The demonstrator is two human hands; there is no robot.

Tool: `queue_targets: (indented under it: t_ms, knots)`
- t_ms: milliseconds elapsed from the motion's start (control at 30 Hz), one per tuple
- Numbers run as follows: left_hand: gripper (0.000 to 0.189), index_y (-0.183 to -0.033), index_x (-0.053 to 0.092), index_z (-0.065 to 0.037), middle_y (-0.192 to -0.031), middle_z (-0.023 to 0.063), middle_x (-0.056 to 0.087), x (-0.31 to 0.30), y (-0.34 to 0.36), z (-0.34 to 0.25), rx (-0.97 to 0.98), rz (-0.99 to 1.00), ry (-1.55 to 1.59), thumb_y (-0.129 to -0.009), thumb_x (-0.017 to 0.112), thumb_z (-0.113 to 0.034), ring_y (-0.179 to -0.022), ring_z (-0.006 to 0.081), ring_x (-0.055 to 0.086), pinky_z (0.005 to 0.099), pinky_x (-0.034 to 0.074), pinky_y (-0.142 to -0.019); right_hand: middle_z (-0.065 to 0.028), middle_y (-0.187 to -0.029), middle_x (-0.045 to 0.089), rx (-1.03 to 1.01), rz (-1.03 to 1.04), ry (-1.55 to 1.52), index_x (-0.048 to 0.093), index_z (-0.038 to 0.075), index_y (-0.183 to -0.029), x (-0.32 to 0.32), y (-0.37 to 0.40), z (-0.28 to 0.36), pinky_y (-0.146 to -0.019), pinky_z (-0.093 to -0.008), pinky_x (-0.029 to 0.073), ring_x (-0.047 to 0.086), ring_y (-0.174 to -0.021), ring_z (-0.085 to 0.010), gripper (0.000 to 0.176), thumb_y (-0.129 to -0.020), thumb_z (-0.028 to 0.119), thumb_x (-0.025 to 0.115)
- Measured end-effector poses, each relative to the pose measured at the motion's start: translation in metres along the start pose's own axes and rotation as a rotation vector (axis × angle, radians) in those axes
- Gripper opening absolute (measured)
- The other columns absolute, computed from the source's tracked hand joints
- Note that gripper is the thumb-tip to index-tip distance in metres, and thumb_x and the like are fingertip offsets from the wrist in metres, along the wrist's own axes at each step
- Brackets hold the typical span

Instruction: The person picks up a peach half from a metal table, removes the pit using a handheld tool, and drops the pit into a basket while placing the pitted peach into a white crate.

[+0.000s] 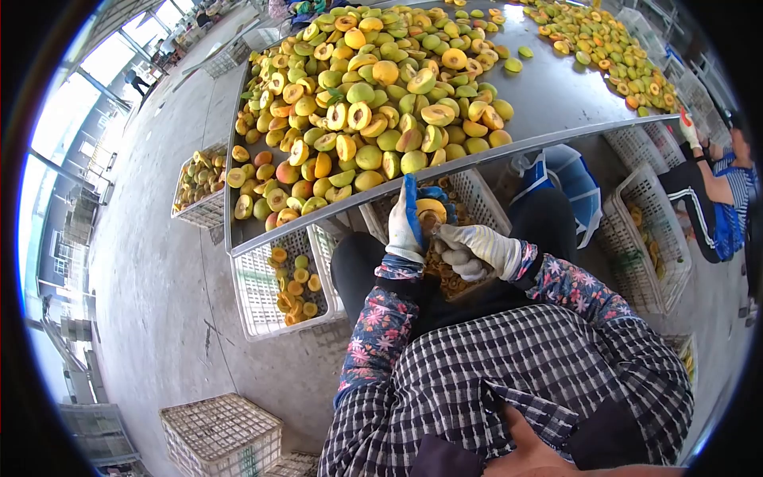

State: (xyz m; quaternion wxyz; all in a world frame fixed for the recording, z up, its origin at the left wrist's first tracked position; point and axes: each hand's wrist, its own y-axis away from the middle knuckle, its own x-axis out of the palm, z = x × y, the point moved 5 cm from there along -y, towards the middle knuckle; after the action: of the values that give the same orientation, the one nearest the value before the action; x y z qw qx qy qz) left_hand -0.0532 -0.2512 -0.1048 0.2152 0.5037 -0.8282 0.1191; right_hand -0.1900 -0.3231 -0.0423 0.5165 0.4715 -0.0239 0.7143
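My left hand (408, 220), in a white glove with blue coating, is closed around a yellow peach half (431, 210) just below the table's front edge. Its cut face is turned up toward me. Close by, my right hand (479, 250) in a greyish-white glove has its fingers curled and pinched against the fruit's near side. Whatever sits in that pinch is too small or hidden to name. Beneath both hands stands a white crate (486, 199) containing small brownish pieces. A large heap of halved peaches (358, 115) covers the metal table (548, 99) in front of me.
Crates with peach halves stand at the left (258, 322) and right (664, 278). A blue-and-white container (568, 187) sits under the table. An upturned crate (222, 433) lies lower left. A co-worker (723, 187) sits at the right. Another person's bare hand (528, 453) touches my checked apron.
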Motion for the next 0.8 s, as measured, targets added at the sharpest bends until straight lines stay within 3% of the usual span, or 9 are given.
queue_targets:
  t_ms: [100, 200, 300, 367, 433, 467, 533, 667, 800]
  knots:
    - [0.047, -0.11, 0.057, 0.003, -0.09, 0.0137, 0.068, -0.007, -0.004, 0.004, 0.114, 0.072, -0.203, -0.098, 0.056, -0.042, -0.074, 0.0265, 0.07, 0.0382, 0.06, -0.067, 0.005, -0.057, 0.036, 0.035, 0.072, -0.088, 0.058, 0.007, -0.1, -0.002, 0.001, -0.002, -0.038, -0.0236, 0.024, 0.031, -0.04, -0.0068, 0.045, -0.1, 0.051, 0.05]
    - [0.038, -0.126, 0.057, 0.002, -0.097, 0.011, 0.072, -0.015, 0.004, -0.024, -0.091, -0.032, 0.011, -0.099, 0.057, -0.026, -0.078, 0.0177, 0.07, 0.0309, 0.058, -0.076, 0.0052, -0.057, 0.036, -0.002, 0.059, -0.034, 0.058, 0.008, -0.099, 0.002, 0.016, 0.006, -0.037, -0.0237, 0.025, 0.03, -0.039, -0.0067, 0.044, -0.1, 0.052, 0.049]
    - [0.035, -0.102, 0.069, 0.004, -0.084, 0.0097, 0.07, -0.043, 0.026, -0.075, 0.032, -0.208, -0.045, -0.101, 0.056, -0.028, -0.07, 0.0164, 0.068, 0.0269, 0.055, -0.068, 0.0025, -0.061, 0.043, -0.054, -0.156, 0.406, 0.058, 0.007, -0.103, -0.002, 0.033, 0.025, -0.042, -0.0264, 0.034, 0.04, -0.045, -0.0098, 0.045, -0.099, 0.051, 0.051]
    - [0.028, -0.113, 0.064, 0.005, -0.094, 0.01, 0.07, -0.099, 0.046, -0.119, 0.692, -0.348, -1.383, -0.099, 0.058, -0.019, -0.087, 0.0194, 0.069, 0.0291, 0.056, -0.071, -0.0068, -0.074, 0.054, -0.461, -0.264, 1.223, 0.055, 0.0, -0.118, -0.03, 0.032, 0.035, -0.057, -0.0299, 0.046, 0.056, -0.061, -0.0179, 0.036, -0.101, 0.032, 0.051]
    - [0.037, -0.108, 0.069, 0.004, -0.107, 0.0141, 0.068, -0.145, 0.064, -0.147, 0.229, -0.662, -0.272, -0.097, 0.061, -0.031, -0.094, 0.0221, 0.066, 0.0339, 0.052, -0.086, -0.0118, -0.09, 0.061, -0.347, -0.417, 1.4, 0.048, -0.001, -0.131, -0.058, 0.038, 0.028, -0.072, -0.0345, 0.05, 0.062, -0.079, -0.0251, 0.044, -0.097, 0.024, 0.056]
    - [0.037, -0.11, 0.069, 0.001, -0.113, 0.0155, 0.066, -0.189, 0.069, -0.158, 0.208, -0.765, -0.619, -0.094, 0.064, -0.032, -0.101, 0.0253, 0.064, 0.0356, 0.05, -0.089, -0.0184, -0.093, 0.065, -0.521, -0.436, 1.596, 0.045, 0.002, -0.136, -0.064, 0.038, 0.026, -0.074, -0.0426, 0.05, 0.064, -0.081, -0.0363, 0.049, -0.093, 0.021, 0.059]
    - [0.039, -0.114, 0.07, -0.008, -0.12, 0.0171, 0.063, -0.214, 0.086, -0.19, 0.243, -0.962, -1.282, -0.09, 0.066, -0.038, -0.112, 0.0324, 0.059, 0.0412, 0.044, -0.099, -0.0244, -0.095, 0.065, -0.348, -0.534, 1.679, 0.044, 0.004, -0.136, -0.049, 0.043, 0.031, -0.079, -0.0461, 0.049, 0.063, -0.09, -0.0421, 0.047, -0.094, 0.023, 0.057]
    - [0.044, -0.122, 0.067, -0.013, -0.128, 0.0141, 0.061, -0.218, 0.051, -0.201, 0.216, -0.806, -1.633, -0.093, 0.056, -0.045, -0.125, 0.0307, 0.051, 0.0504, 0.025, -0.113, -0.0283, -0.093, 0.065, -0.242, -0.581, 1.77, 0.039, 0.005, -0.139, -0.047, 0.035, 0.035, -0.078, -0.05, 0.049, 0.062, -0.089, -0.0459, 0.051, -0.093, 0.021, 0.055]
    - [0.061, -0.127, 0.063, -0.014, -0.132, 0.0157, 0.06, -0.21, 0.001, -0.188, -0.24, -0.558, -1.818, -0.086, 0.057, -0.059, -0.126, 0.0318, 0.053, 0.0438, 0.034, -0.109, -0.0278, -0.092, 0.065, -0.28, -0.561, 1.768, 0.038, 0.005, -0.14, -0.041, 0.031, 0.034, -0.078, -0.0493, 0.049, 0.062, -0.087, -0.0454, 0.052, -0.093, 0.021, 0.055]
